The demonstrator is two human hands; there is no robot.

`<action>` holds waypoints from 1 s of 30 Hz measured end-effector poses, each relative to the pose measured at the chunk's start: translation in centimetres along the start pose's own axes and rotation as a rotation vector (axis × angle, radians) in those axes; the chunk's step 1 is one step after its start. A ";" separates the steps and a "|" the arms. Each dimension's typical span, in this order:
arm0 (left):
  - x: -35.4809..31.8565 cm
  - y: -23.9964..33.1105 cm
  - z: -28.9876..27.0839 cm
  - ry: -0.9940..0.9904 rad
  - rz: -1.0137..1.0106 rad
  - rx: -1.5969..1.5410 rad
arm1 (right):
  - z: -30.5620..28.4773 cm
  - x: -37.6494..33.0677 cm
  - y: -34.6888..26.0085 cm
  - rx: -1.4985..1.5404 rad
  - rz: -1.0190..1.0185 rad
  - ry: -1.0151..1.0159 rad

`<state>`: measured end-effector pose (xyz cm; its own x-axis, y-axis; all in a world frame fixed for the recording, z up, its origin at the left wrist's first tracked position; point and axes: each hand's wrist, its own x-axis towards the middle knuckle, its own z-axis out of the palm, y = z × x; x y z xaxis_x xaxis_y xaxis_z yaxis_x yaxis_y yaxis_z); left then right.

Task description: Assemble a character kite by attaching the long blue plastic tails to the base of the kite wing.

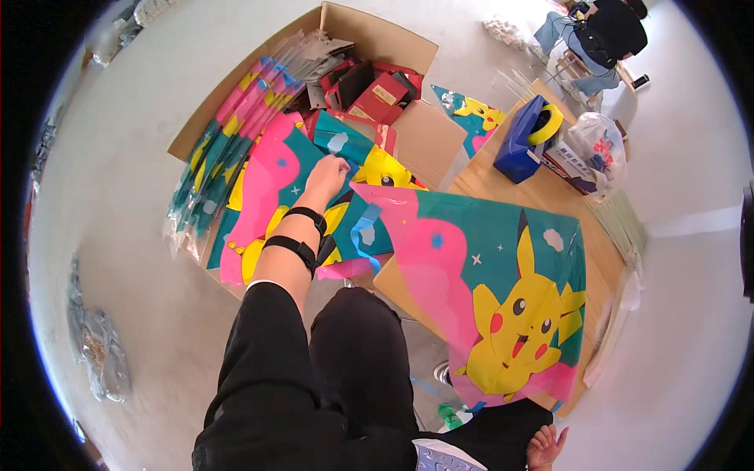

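Observation:
My left hand (326, 180) reaches over a heap of thin printed sheets (294, 169) in teal and pink, showing a yellow cartoon character. Its fingers are bent together against the heap; what they pinch, if anything, is hidden. A strap with two bands circles that forearm. A larger teal-and-pink printed sheet (448, 259) of the same design lies spread over the wooden table, its lower part hanging past the edge. From the heap near it trails a light-blue ribbon (363, 235). Down by the lower edge, my right hand (544, 447) rests apart from everything, empty, fingers loosely spread.
A cardboard box (385, 31) holds red and dark packs, with clear-sleeved rolled prints (228, 137) along its left. On the table (491, 177) stand a blue tape dispenser (518, 141) with yellow tape and a white plastic bag (594, 141). Another person (605, 39) sits at the far right.

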<state>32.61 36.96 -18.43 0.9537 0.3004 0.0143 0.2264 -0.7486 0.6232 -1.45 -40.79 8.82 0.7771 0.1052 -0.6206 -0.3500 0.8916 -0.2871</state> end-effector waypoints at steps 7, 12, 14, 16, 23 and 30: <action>3.2 1.2 1.9 -0.017 -0.276 0.183 | 1.4 1.0 0.7 0.033 0.014 0.077; 3.8 -0.1 1.2 -0.059 -0.265 -0.043 | 1.9 1.5 1.0 0.067 -0.011 0.112; 3.7 -0.8 0.9 -0.059 -0.222 -0.074 | 2.0 1.8 1.1 0.068 -0.007 0.112; 3.6 -1.4 0.8 -0.021 -0.142 -0.127 | 2.1 1.8 1.0 0.065 0.004 0.103; 3.3 -1.1 0.5 0.112 -0.078 -0.288 | 2.0 1.5 1.1 0.067 0.015 0.086; 2.8 -0.4 -1.1 0.082 -0.105 -0.248 | 2.2 1.7 1.3 0.067 0.023 0.067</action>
<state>34.93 38.74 -17.74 0.9062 0.4228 -0.0036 0.2581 -0.5462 0.7969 0.59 -38.51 8.98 0.7319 0.0986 -0.6742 -0.3301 0.9170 -0.2241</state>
